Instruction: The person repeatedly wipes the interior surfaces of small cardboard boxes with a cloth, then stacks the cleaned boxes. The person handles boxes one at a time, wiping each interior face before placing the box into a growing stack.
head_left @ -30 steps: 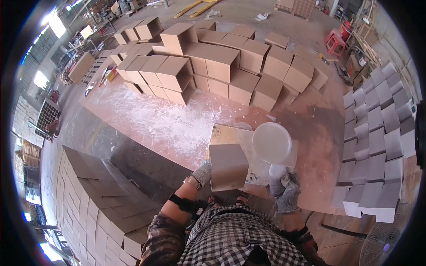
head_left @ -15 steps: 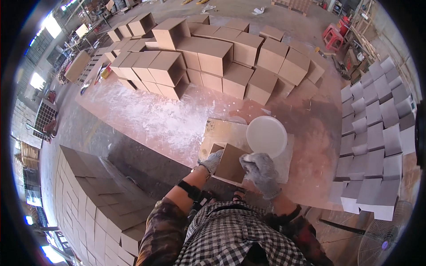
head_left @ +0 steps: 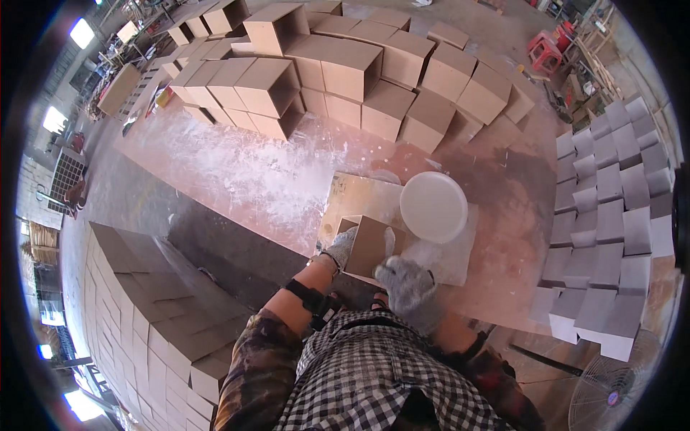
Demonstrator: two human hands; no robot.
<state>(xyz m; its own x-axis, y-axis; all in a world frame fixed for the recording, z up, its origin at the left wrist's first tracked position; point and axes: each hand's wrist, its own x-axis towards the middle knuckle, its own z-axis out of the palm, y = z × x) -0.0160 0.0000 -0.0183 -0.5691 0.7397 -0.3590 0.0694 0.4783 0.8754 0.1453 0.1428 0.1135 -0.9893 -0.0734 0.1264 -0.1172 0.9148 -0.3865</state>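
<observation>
Cardboard is filling the head view: a small brown cardboard box (head_left: pixel 370 246) is sitting tilted on a pale board (head_left: pixel 359 201) lying on the white-dusted reddish floor (head_left: pixel 273 172), just in front of the person. Both hands are wearing grey knit gloves. The left hand (head_left: pixel 341 248) is reaching forward from a bare forearm with a dark wrist strap, its fingers pressing against the box's left side and gripping it. The right hand (head_left: pixel 408 287) is hovering low at the box's near right corner, fingers curled downward; I cannot tell whether it is clasping the box or only resting beside it. The box is showing 1 flat, plain top face and a shadowed left wall, edges crisp and square. A round white lid-like disc (head_left: pixel 433 207) is lying just beside it on the same board. Rows of similar brown boxes (head_left: pixel 345 72) are standing further off, and grey-white blocks (head_left: pixel 611 215) are lining the right.
</observation>
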